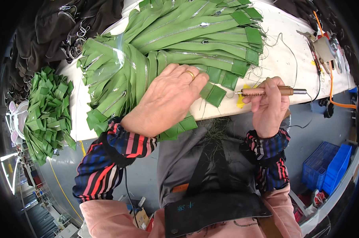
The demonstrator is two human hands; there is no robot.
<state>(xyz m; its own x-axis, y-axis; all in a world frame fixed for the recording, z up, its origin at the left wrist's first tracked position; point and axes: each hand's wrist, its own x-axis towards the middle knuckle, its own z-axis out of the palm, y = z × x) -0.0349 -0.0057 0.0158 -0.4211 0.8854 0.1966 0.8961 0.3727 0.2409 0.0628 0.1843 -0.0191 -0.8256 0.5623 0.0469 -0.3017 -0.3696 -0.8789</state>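
My left hand (169,97), a gold ring on one finger, lies flat with its fingers together on a fanned pile of green zipper strips (179,35) spread over a white table (282,63). Its fingertips press near a square green end tab (214,95) at the table's front edge. My right hand (268,105) grips a brown pen-shaped heated tool (272,91). The tool's metal tip points left toward that tab, a short way from it. A cable runs from the tool's back end off to the right.
A heap of green zipper strips (48,113) lies at the left, off the table. Dark brown zipper pieces (64,23) are piled at the upper left. Small tools and an orange cable (332,79) lie on the table's right end. Blue crates (330,164) stand on the floor at the right.
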